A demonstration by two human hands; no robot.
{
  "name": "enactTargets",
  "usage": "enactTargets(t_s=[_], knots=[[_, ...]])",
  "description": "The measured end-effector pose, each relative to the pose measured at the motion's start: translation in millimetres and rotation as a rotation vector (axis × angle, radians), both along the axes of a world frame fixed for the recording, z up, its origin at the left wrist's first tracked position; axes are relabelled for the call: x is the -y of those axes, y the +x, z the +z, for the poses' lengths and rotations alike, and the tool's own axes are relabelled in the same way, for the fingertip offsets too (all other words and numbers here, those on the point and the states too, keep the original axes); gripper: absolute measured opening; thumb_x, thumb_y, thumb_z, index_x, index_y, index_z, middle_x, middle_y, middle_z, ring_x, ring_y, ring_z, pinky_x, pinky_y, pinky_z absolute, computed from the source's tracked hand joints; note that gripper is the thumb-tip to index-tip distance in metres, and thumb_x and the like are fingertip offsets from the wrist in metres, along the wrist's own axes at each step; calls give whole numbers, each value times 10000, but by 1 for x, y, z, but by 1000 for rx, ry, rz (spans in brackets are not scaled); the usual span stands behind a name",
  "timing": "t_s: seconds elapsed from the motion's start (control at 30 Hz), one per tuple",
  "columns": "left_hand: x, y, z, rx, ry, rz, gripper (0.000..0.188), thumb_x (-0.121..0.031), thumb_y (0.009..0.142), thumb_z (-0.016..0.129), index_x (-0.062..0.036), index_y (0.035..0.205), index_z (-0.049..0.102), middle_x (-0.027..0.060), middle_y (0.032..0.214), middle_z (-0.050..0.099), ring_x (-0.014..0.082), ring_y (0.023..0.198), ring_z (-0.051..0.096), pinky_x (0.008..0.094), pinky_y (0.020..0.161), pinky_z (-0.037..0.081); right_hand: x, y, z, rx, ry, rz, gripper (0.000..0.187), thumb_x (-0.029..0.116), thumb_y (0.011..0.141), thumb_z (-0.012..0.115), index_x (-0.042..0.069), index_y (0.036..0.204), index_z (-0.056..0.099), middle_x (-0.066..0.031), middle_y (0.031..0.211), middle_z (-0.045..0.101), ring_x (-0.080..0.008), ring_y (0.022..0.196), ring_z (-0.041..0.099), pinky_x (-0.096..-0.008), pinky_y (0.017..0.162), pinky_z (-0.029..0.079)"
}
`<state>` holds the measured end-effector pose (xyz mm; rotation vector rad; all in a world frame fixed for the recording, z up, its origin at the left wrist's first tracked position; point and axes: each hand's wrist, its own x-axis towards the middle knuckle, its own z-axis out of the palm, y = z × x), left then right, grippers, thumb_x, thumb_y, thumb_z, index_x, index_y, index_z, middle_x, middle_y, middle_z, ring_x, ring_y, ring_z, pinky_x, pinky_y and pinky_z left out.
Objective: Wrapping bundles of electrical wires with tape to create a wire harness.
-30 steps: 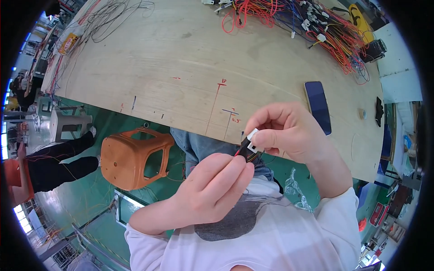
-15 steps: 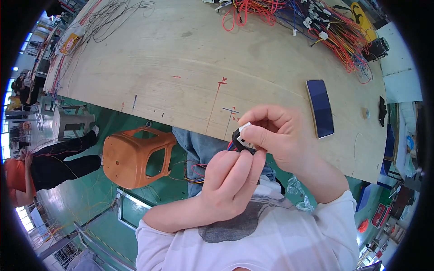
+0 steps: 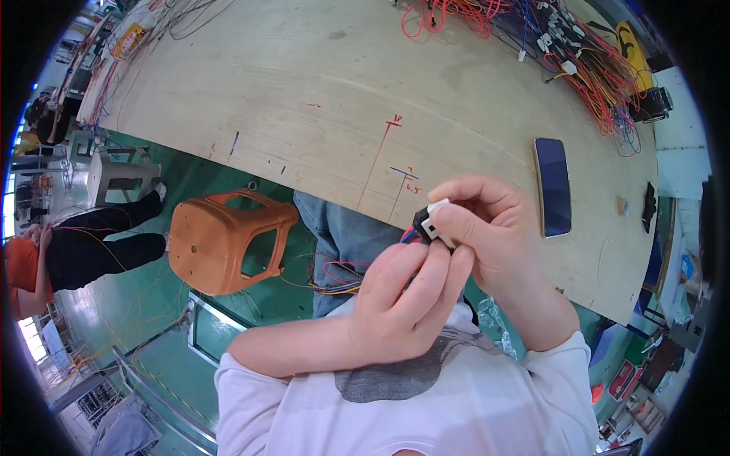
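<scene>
In front of my chest, both hands meet at a small plug connector. Its black housing [image 3: 422,224] has red and blue wires [image 3: 408,235] running out on the left, and a white connector piece [image 3: 439,204] sits against it. My left hand [image 3: 407,300] is closed round the lower side of the black housing, its fingers curled and hiding much of the part. From the right, my right hand [image 3: 487,228] pinches the white piece between thumb and forefinger. The wires hang down below my left hand toward my lap.
A wooden table [image 3: 319,68] with pen marks lies ahead. On it are a phone [image 3: 553,187], a tape roll [image 3: 623,207] and a heap of wire harnesses [image 3: 570,61]. An orange stool [image 3: 201,247] stands at the left. Another person [image 3: 99,243] is at the far left.
The view has shifted slightly, and both hands with the connector appear a little farther right. The pinch on the white piece and the left hand's hold continue.
</scene>
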<state>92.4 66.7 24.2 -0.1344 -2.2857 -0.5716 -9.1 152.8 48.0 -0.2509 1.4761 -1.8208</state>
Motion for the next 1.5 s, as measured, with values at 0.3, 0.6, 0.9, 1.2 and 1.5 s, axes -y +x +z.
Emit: enactTargets(t_s=[0.3, 0.6, 0.9, 1.2, 1.5], knots=[[22, -2, 2, 0, 288, 74, 339, -77, 561, 737, -46, 847, 558, 69, 758, 462, 193, 588, 479, 332, 518, 406, 1, 0, 9, -47, -42, -3, 116, 37, 776, 610, -7, 880, 583, -24, 768, 590, -54, 682, 544, -183, 618, 448], [36, -11, 11, 558, 1065, -58, 491, 3, 730, 590, -18, 1159, 352, 124, 834, 530, 219, 621, 570, 279, 556, 456, 3, 0, 10, -232, -26, 34, 156, 17, 777, 581, -2, 930, 555, -18, 815, 569, -54, 723, 528, -186, 645, 434], [56, 3, 38, 557, 2102, -440, 314, -158, 837, 555, -33, 1111, 469, 15, 734, 509, 61, 517, 462, 174, 387, 316, 2, 5, 28, -173, -206, 279, 125, -42, 779, 521, -20, 900, 538, -36, 787, 575, -69, 687, 539, -195, 587, 436], [29, 24, 34, 148, 1676, -351, 295, -259, 908, 407, -49, 1076, 529, -14, 861, 575, 23, 678, 499, 137, 484, 340, -7, 13, 45, -211, -45, 239, 146, -49, 727, 544, -47, 868, 577, -60, 673, 565, -95, 542, 495, -208, 492, 393], [38, 15, 8, 694, 2233, -810, 258, -307, 878, 469, -73, 981, 506, -13, 743, 516, 15, 467, 369, 143, 358, 220, -9, 4, 63, -301, -89, 477, 157, -52, 770, 559, -37, 926, 571, -81, 845, 587, -116, 747, 571, -224, 687, 464]])
